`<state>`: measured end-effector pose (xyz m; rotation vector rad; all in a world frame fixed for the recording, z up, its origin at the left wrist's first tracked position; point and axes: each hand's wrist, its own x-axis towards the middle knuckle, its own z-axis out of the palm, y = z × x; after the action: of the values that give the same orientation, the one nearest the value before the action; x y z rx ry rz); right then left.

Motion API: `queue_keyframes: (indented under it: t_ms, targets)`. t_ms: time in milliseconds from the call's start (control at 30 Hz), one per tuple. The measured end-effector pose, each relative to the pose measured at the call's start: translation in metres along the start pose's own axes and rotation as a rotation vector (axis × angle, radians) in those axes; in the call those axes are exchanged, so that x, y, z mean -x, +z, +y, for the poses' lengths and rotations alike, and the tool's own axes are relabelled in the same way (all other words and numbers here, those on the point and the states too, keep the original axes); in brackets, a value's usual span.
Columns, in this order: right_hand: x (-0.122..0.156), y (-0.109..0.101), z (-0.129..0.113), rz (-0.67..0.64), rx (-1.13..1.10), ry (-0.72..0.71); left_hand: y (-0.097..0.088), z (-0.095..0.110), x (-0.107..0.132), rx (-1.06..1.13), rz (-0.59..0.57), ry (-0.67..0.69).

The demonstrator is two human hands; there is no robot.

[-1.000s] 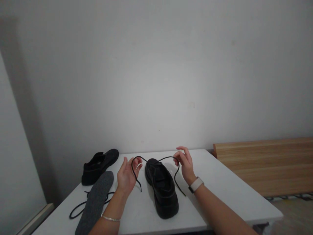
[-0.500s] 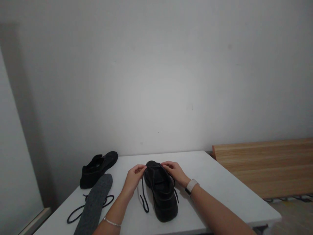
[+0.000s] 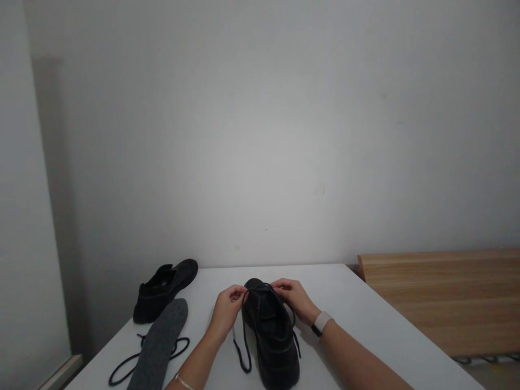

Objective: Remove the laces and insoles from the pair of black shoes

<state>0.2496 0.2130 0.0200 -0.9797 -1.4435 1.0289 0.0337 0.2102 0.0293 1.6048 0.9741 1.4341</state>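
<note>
A black shoe (image 3: 273, 336) stands on the white table (image 3: 365, 330), toe pointing away from me. My left hand (image 3: 227, 311) pinches the left strand of its black lace (image 3: 242, 346) near the top eyelets; the loose end trails down beside the shoe. My right hand (image 3: 293, 299), with a white watch on the wrist, is closed on the lace at the right side of the shoe's front. Both hands rest against the shoe's upper.
A second black shoe (image 3: 164, 290) lies at the table's far left corner. A grey insole (image 3: 159, 342) lies in front of it over a loose black lace (image 3: 125, 364). A wooden board (image 3: 442, 298) lies to the right of the table. A plain wall stands behind.
A second ago my hands held the lace ends up and apart above the shoe. They have come down and together onto the shoe's front. The view has tilted up slightly.
</note>
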Motion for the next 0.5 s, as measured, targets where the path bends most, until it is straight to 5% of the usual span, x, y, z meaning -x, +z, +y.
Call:
queue_keyframes:
  t_ms: [300,500]
  targets:
    - [-0.007,-0.001,-0.028,-0.04,0.126,-0.037,-0.004,0.039,-0.025,-0.295,-0.067,0.159]
    - [-0.023,-0.009,-0.09,0.026,0.233,-0.177,-0.011,0.093,-0.054,-0.454,-0.107,0.302]
